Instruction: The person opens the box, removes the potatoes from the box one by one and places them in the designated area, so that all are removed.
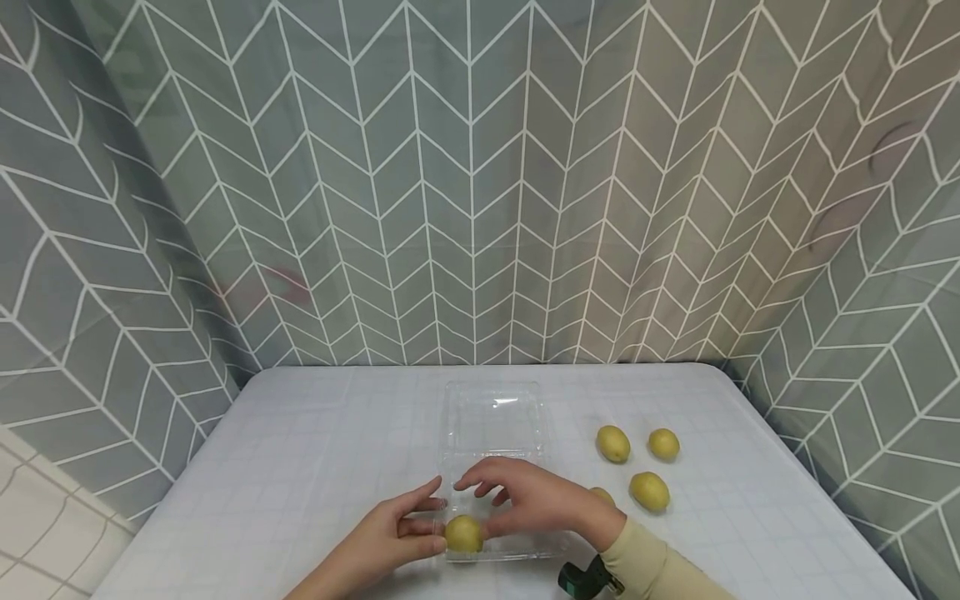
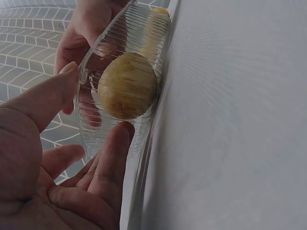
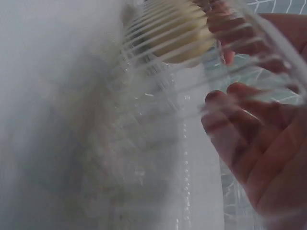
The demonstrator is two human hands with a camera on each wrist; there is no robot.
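A yellow lemon [image 1: 463,533] lies in the left end of a clear plastic clamshell box [image 1: 525,556], whose lid [image 1: 491,421] is folded back flat on the far side. At the box's left end, my left hand [image 1: 390,529] touches the ribbed wall with fingers spread; the left wrist view shows a fingertip [image 2: 125,132] against the plastic just beside the lemon [image 2: 128,86]. Over the tray reaches my right hand [image 1: 532,496], fingers loosely bent and nothing gripped. Its thumb is close beside the lemon in the head view, while its fingers stand apart from it in the right wrist view.
To the right of the box lie several more lemons: one [image 1: 613,444] at the back, one [image 1: 663,444] beside it, one [image 1: 649,492] nearer, and another [image 1: 602,496] partly hidden behind my right wrist. A white cloth covers the table [image 1: 322,442]. Patterned curtains [image 1: 472,208] enclose it.
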